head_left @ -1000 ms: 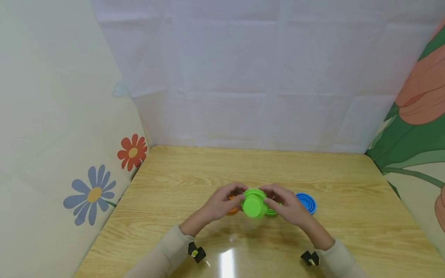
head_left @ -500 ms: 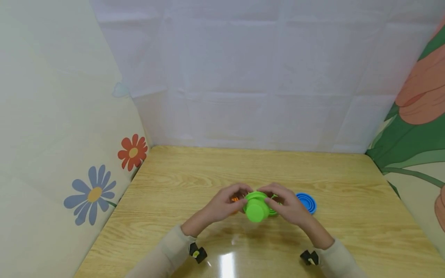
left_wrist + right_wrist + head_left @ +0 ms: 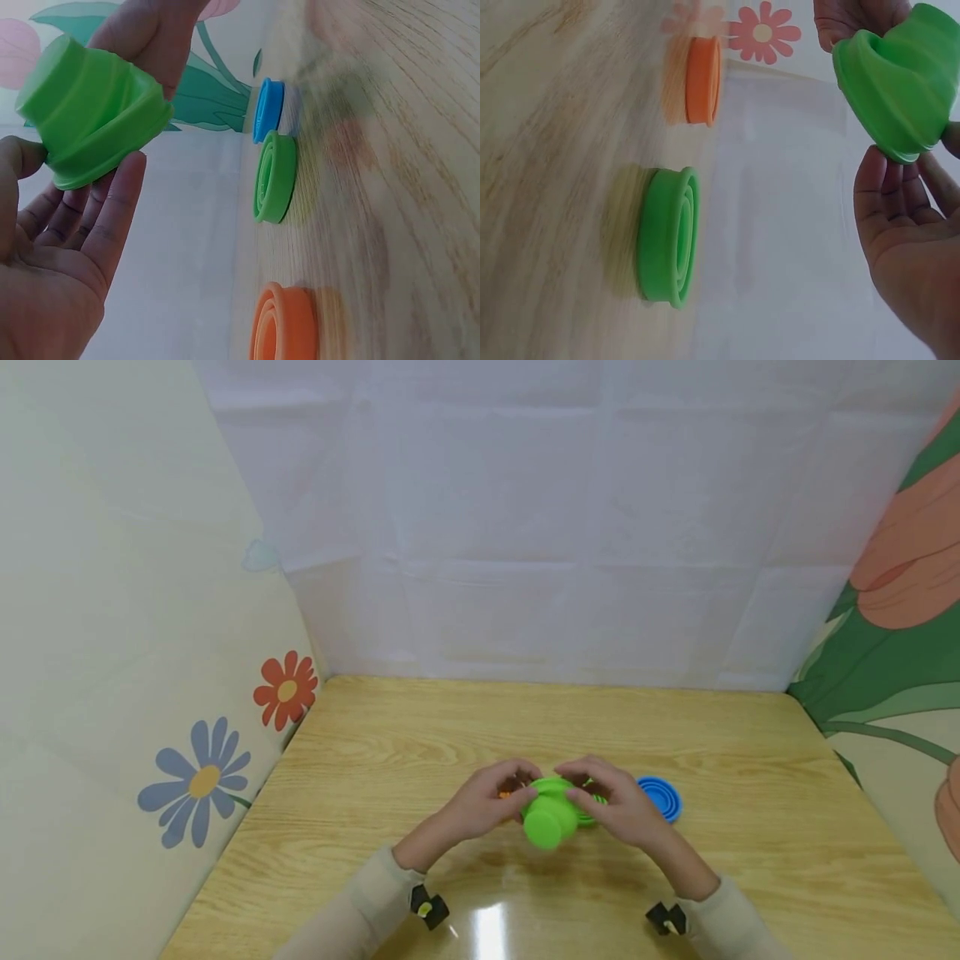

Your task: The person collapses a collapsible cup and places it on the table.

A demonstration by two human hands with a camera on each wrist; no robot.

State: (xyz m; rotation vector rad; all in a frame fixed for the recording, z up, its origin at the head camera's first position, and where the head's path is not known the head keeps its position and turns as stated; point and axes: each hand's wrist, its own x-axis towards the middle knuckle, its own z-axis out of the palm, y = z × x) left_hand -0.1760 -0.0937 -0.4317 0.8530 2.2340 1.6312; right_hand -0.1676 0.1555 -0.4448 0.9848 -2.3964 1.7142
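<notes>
A green collapsible silicone cup (image 3: 551, 818) is held up off the table between both hands, its flat base facing me and its wide rim away. My left hand (image 3: 483, 799) grips the left side of the rim with thumb and fingertips. On the opposite side my right hand (image 3: 618, 806) pinches the rim in the same way. Its wall is partly pulled out and bulges unevenly, with a fold beside the rim in the right wrist view. Behind it on the table sits a second green cup (image 3: 275, 180), folded flat into rings.
A flattened orange cup (image 3: 292, 330) lies on the wooden table (image 3: 390, 735), mostly hidden behind my left hand in the head view. To the right is a flattened blue cup (image 3: 660, 799). White cloth (image 3: 480, 527) hangs behind the table, with flower-printed sheets at both sides.
The base of the held green cup has come out further and tipped down toward me, so the cup looks longer. Both hands have stayed nearly in place at the rim.
</notes>
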